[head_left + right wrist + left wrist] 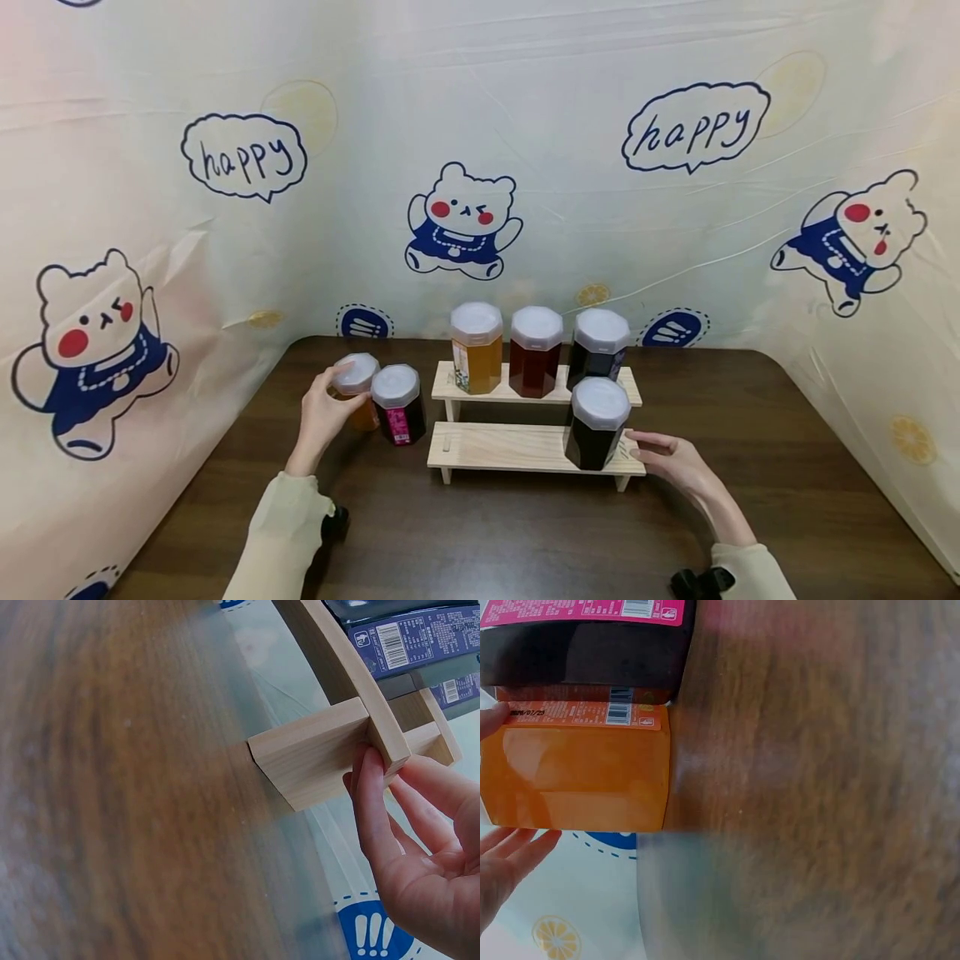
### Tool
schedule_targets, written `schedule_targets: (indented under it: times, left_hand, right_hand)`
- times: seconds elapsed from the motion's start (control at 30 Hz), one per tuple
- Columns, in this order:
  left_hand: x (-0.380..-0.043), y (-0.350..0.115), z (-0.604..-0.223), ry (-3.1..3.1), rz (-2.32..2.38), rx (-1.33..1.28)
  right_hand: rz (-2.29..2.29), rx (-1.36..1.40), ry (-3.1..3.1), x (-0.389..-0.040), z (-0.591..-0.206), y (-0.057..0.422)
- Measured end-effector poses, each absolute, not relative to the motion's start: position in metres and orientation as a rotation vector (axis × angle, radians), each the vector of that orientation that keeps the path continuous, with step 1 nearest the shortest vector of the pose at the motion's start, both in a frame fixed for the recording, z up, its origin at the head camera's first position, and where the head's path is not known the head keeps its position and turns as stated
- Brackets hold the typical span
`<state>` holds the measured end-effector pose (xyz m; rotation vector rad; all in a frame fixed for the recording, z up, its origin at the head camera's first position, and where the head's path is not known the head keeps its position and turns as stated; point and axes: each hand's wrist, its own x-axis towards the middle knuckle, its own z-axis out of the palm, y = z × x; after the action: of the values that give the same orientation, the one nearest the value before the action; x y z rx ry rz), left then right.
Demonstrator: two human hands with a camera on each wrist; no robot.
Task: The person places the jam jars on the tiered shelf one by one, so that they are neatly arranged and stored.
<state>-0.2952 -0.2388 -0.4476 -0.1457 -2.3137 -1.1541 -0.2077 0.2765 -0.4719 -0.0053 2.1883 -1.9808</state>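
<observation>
On the left of the table, my left hand (324, 421) grips an orange jar (577, 776) with a whitish lid, thumb on one side and fingers on the other. Close beside it stands a dark jar (397, 408) with a pink label. My right hand (678, 468) pinches the right end of the lower step of a wooden two-step rack (502, 446), thumb and fingers on opposite faces of the board. Near that end, a dark jar (591, 446) with a purple-blue label stands on the lower step.
Along the upper step (442, 383) stand an amber jar (487, 367), a dark red jar (534, 371) and a dark jar (585, 362). All have pale octagonal lids. The brown table (480, 542) ends at a printed cloth backdrop (480, 100) at the back and sides.
</observation>
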Motion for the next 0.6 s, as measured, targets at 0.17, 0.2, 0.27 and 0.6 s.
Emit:
schedule_targets:
  times: [0.17,0.2,0.27,0.6]
  left_hand:
    - [-0.292,-0.238,-0.449,-2.254,-1.080,-0.126]
    - [-0.291,-0.238,-0.449,-2.247,-1.072,-0.120]
    - [-0.289,-0.239,-0.448,-2.242,-1.059,-0.108]
    - [-0.275,-0.244,-0.446,-2.251,-1.042,0.023]
  right_hand:
    - [-1.982,0.001,2.183,-0.208,-0.472,0.276]
    - [-1.981,-0.002,2.183,-0.208,-0.471,0.276]
    - [-1.981,-0.006,2.182,-0.209,-0.471,0.277]
    - [-2.006,-0.014,2.151,-0.209,-0.472,0.276]
